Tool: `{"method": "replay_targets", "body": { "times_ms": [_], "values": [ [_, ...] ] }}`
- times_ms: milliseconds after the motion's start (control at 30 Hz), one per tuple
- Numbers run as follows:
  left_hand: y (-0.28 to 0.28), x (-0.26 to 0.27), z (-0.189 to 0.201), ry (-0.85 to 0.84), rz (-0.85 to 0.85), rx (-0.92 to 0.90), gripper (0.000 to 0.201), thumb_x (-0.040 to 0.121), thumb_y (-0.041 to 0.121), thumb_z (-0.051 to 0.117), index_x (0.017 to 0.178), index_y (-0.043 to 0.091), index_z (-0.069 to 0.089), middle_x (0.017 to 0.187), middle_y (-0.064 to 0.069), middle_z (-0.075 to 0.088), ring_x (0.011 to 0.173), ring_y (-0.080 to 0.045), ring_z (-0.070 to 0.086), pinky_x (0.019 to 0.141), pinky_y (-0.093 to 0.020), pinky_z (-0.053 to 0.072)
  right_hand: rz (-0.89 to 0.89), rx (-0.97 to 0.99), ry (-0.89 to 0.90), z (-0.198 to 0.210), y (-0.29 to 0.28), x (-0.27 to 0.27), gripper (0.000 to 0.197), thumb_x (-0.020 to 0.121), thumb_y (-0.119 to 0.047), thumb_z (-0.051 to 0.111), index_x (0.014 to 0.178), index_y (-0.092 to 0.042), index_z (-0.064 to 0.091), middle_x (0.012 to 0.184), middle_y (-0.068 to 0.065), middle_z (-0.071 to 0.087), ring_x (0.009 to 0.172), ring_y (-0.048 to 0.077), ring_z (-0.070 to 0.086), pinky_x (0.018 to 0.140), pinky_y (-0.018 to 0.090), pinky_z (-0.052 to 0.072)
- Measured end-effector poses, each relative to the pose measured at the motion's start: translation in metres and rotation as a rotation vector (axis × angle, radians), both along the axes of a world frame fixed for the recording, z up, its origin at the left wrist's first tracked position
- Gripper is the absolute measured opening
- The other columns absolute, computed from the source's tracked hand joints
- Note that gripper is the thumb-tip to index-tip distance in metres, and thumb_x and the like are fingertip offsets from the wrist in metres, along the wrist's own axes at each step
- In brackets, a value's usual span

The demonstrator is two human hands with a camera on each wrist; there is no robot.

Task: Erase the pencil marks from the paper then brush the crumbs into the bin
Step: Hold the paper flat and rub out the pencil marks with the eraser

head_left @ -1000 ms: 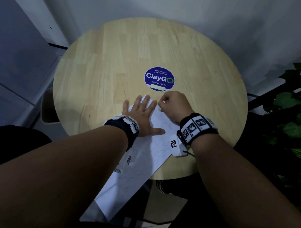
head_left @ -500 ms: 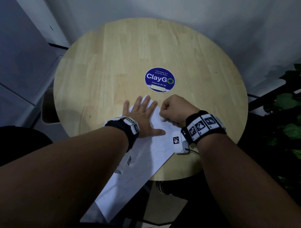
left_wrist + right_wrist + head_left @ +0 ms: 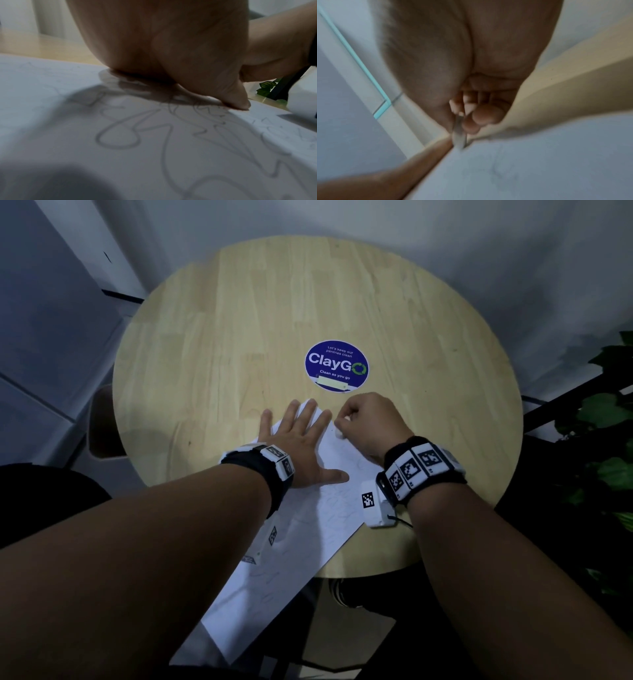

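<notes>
Presently the left hand (image 3: 301,445) lies flat on the sheet of paper (image 3: 301,529), fingers straight and spread, thumb stretched out toward the right hand, palm pressing the sheet down onto the round wooden worktop (image 3: 239,344). The right hand (image 3: 371,422) sits just beside the left hand's fingertips, its fingers curled and pinching a small white eraser (image 3: 339,434) whose tip touches the far end of the paper. In the right wrist view the eraser (image 3: 458,134) shows as a pale blurred sliver between thumb and fingertips, meeting the paper right next to a finger of the left hand. The paper lies slantwise under both hands; its near end runs past the worktop edge, below the left forearm. Pencil marks (image 3: 130,135), loose loops and zigzags, cover the sheet just under the left wrist, and fainter scribbles show between the two wrists in the head view; whether the patch at the eraser is clean cannot be told. Both wrists carry black bands with black-and-white coded tags, and a white camera block (image 3: 375,505) hangs beneath the right wrist over the paper's edge. Beyond the fingertips of both hands a round blue "ClayGo" sticker (image 3: 336,366) is fixed to the worktop. Green plant leaves (image 3: 606,412) stand well out to the right of the right hand.
</notes>
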State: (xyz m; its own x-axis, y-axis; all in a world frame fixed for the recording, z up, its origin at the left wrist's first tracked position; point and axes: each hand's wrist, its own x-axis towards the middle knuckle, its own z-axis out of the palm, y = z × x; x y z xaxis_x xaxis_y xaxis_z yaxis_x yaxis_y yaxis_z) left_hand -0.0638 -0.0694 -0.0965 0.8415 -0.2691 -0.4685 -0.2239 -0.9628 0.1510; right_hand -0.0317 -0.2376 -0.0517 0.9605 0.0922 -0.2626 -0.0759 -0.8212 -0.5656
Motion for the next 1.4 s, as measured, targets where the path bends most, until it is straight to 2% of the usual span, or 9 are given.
{"method": "replay_targets", "body": {
  "times_ms": [233,333,433,667,800,1000,1167,1300,1400],
  "values": [
    [0.0,0.001,-0.001,0.002,0.0,0.003,0.127,0.07,0.106,0.031,0.163,0.038,-0.022,0.17,0.005,-0.033,0.157,-0.023,-0.03,0.122,-0.068,-0.012,0.024,0.014,0.161,0.002,-0.005,0.0,0.013,0.088,-0.008,0.072,0.078,-0.013,0.076,0.061,0.001,0.074,0.051,0.015,0.065,0.055,0.029,0.05],
    [0.0,0.0,0.0,-0.002,-0.002,0.006,0.126,0.071,0.105,0.032,0.163,0.037,-0.021,0.171,0.005,-0.032,0.158,-0.023,-0.03,0.122,-0.068,-0.012,-0.014,0.01,-0.015,-0.003,-0.001,-0.001,0.015,0.094,-0.016,0.068,0.082,-0.02,0.077,0.071,-0.005,0.076,0.07,0.008,0.071,0.065,0.026,0.052],
    [0.0,0.0,-0.001,-0.005,0.002,0.001,0.126,0.071,0.105,0.032,0.164,0.037,-0.02,0.171,0.005,-0.031,0.158,-0.023,-0.029,0.122,-0.068,-0.011,0.048,-0.024,0.07,-0.002,-0.005,0.002,0.014,0.096,-0.017,0.067,0.085,-0.019,0.077,0.077,-0.005,0.078,0.079,0.013,0.074,0.072,0.029,0.059],
    [0.0,0.001,-0.001,-0.005,-0.003,0.006,0.127,0.07,0.106,0.031,0.164,0.037,-0.02,0.171,0.005,-0.031,0.158,-0.023,-0.029,0.122,-0.068,-0.011,-0.023,0.026,-0.011,-0.008,-0.008,0.004,0.015,0.097,-0.019,0.068,0.084,-0.021,0.076,0.083,-0.005,0.076,0.077,0.011,0.073,0.07,0.03,0.055],
    [0.0,0.0,-0.002,0.0,0.001,0.007,0.127,0.071,0.106,0.032,0.164,0.037,-0.02,0.171,0.005,-0.032,0.158,-0.023,-0.029,0.122,-0.069,-0.011,0.067,-0.005,0.143,-0.003,-0.013,0.006,0.014,0.094,-0.014,0.069,0.082,-0.017,0.077,0.075,-0.005,0.078,0.071,0.01,0.072,0.068,0.027,0.055],
    [0.0,0.001,0.0,0.003,0.001,0.01,0.127,0.07,0.106,0.032,0.163,0.038,-0.021,0.171,0.005,-0.032,0.158,-0.023,-0.029,0.122,-0.069,-0.011,0.021,-0.001,-0.032,-0.005,-0.006,0.006,0.012,0.095,-0.018,0.072,0.084,-0.021,0.076,0.077,-0.01,0.069,0.073,0.003,0.063,0.061,0.022,0.042],
    [0.0,0.001,-0.001,0.0,0.002,0.004,0.127,0.07,0.106,0.033,0.164,0.037,-0.021,0.171,0.005,-0.032,0.158,-0.023,-0.03,0.122,-0.069,-0.011,0.118,-0.013,0.149,-0.002,-0.013,0.006,0.013,0.091,-0.014,0.071,0.081,-0.02,0.078,0.072,-0.007,0.078,0.075,0.013,0.075,0.073,0.032,0.061],
    [-0.001,0.0,0.0,0.008,0.001,0.006,0.126,0.071,0.105,0.033,0.163,0.038,-0.021,0.171,0.005,-0.033,0.158,-0.023,-0.03,0.122,-0.068,-0.012,0.046,0.035,-0.005,-0.003,-0.005,0.003,0.012,0.095,-0.018,0.072,0.086,-0.021,0.078,0.074,-0.009,0.074,0.072,0.006,0.067,0.065,0.026,0.049],
    [0.0,0.0,-0.002,-0.006,-0.001,0.004,0.127,0.07,0.106,0.031,0.164,0.037,-0.021,0.171,0.005,-0.031,0.158,-0.023,-0.028,0.122,-0.068,-0.011,0.134,-0.029,0.143,0.001,-0.01,0.008,0.015,0.093,-0.015,0.069,0.082,-0.02,0.078,0.069,-0.007,0.076,0.066,0.011,0.07,0.064,0.028,0.053]
  ]
}}
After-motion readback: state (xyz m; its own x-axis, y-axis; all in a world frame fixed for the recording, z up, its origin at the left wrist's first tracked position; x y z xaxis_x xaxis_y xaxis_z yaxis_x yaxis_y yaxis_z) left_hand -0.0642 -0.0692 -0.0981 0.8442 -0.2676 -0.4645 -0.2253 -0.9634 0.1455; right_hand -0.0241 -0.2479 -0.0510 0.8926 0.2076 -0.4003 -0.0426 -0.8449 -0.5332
